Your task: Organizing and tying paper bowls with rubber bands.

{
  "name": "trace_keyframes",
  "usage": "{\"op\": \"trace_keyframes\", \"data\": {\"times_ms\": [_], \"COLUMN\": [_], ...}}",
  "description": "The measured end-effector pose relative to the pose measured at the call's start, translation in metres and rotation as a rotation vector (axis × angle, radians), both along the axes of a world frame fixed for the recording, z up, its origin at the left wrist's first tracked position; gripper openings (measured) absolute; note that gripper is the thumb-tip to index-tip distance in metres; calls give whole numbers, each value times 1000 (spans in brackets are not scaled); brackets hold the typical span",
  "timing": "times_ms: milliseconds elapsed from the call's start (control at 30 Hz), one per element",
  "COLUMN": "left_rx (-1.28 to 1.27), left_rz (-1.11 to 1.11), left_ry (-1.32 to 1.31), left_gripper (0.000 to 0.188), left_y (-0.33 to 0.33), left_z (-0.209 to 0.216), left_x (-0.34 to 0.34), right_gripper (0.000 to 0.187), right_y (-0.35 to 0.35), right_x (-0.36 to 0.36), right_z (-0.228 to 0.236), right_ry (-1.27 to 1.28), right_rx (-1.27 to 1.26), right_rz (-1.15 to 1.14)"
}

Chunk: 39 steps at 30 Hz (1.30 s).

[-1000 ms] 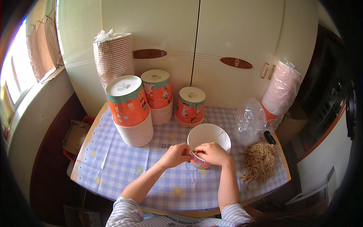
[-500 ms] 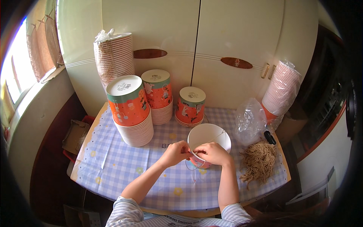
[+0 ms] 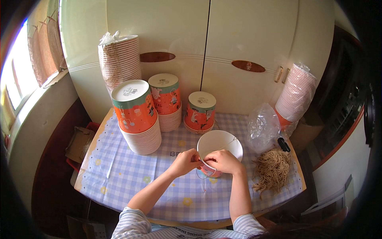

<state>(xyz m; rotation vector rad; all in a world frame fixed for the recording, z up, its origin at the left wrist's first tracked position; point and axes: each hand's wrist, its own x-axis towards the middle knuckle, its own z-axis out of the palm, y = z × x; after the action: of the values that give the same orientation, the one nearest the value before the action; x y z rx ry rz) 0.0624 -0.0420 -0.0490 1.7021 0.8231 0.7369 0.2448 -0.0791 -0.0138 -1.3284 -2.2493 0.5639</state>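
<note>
A white-lined paper bucket [image 3: 229, 144] with an orange printed outside stands upright in front of me. A thin cord [image 3: 205, 177] hangs in a loop outside its near wall, and a strand runs across the inside to the far right rim. My left hand [image 3: 185, 163] pinches the cord at the bucket's near-left rim from outside. My right hand [image 3: 223, 161] reaches over the near rim, its fingers bent inside and closed at the same spot. The fingertips meet there and hide the exact hold.
Upturned bucket stacks [image 3: 140, 119], [image 3: 165, 97] and a shorter stack [image 3: 200, 111] stand farther back. A tall wrapped stack [image 3: 119, 59] is behind left. At right lie a tan cord bundle [image 3: 272, 169], a black object [image 3: 283, 144], a plastic bag [image 3: 263, 125] and a bagged stack [image 3: 296, 93].
The hands keep their place at the rim, with only slight finger movement. The cord loop below them has shifted a little; the bucket stays put.
</note>
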Motion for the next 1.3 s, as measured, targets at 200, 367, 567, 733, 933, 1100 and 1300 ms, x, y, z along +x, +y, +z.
{"op": "trace_keyframes", "data": {"times_ms": [200, 367, 567, 733, 933, 1100, 1300], "left_rx": [-74, -266, -292, -54, 389, 681, 698], "left_rz": [-50, -240, -395, -315, -165, -49, 43], "left_ry": [-73, -167, -231, -136, 172, 91, 55], "left_gripper": [23, 21, 23, 24, 30, 28, 24], "left_y": [4, 0, -3, -4, -11, -15, -24], "left_z": [-9, 7, 15, 13, 24, 15, 9], "left_x": [0, -5, -12, -13, -7, -1, 8], "right_gripper": [13, 9, 10, 9, 6, 6, 5], "right_y": [1, -1, 4, 5, 5, 4, 6], "right_x": [-1, 5, 14, 12, 16, 14, 18], "right_z": [-1, 3, -5, -1, 1, 4, 5], "right_ry": [19, 105, 328, 605, 824, 898, 1047], "right_rx": [-11, -22, -34, -212, -338, -332, -462], "right_rz": [-58, -178, -229, -216, -156, -136, 19]}}
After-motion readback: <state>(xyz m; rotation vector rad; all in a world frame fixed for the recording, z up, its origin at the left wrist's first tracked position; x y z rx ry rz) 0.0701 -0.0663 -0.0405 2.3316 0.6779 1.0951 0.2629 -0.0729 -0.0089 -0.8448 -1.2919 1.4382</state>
